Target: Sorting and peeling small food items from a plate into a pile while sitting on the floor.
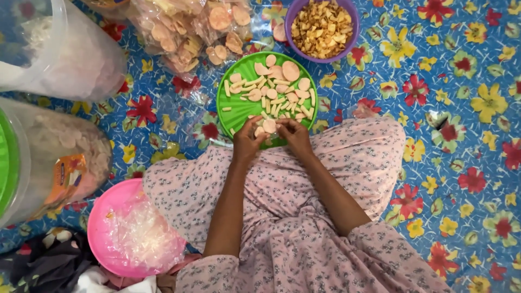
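Both hands work over a green plate of crackers on the floor.

The left hand [247, 140] and right hand [294, 134] together pinch a small clear bag [269, 128] holding round crackers, at the near rim of the green plate [234, 100]. A purple bowl [296, 11] of chips sits beyond; a pink basin [100, 217] lies at left.

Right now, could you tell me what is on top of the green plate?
The green plate holds round pale crackers and short stick-shaped ones. The left hand and right hand cover its near rim; a small clear bag seems pinched between them, unclear.
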